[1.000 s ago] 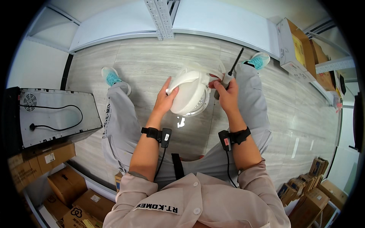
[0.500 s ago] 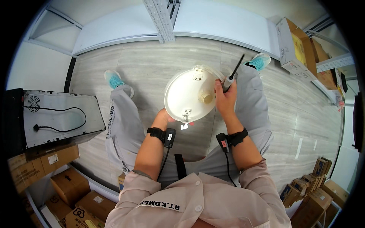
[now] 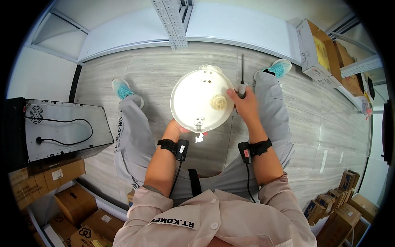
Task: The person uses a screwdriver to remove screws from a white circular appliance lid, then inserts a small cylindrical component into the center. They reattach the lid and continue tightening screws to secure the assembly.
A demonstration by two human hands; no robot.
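Observation:
A round, cream-white plastic piece (image 3: 191,96) hangs between my hands above the floor. Its face carries a small metal plate near the far rim, another near the close rim, and a short round spout-like part (image 3: 219,102) right of centre. My left hand (image 3: 177,126) is closed on its near-left edge, with the fingers hidden underneath. A screwdriver (image 3: 242,89) with a grey handle and a long dark shaft is gripped in my right hand (image 3: 247,106), the shaft pointing away from me. The right thumb lies at the piece's right rim. A white scrap (image 3: 199,138) shows below the near edge.
To the left, a metal appliance casing (image 3: 68,127) with a black cord rests on cardboard boxes (image 3: 61,175). White shelving (image 3: 242,29) runs along the far side. An open carton (image 3: 319,57) sits at far right; several cardboard boxes (image 3: 337,214) stand near right.
The round piece has shifted slightly left and turned its face more upward. The screwdriver has swung from leaning right to pointing nearly straight away from me.

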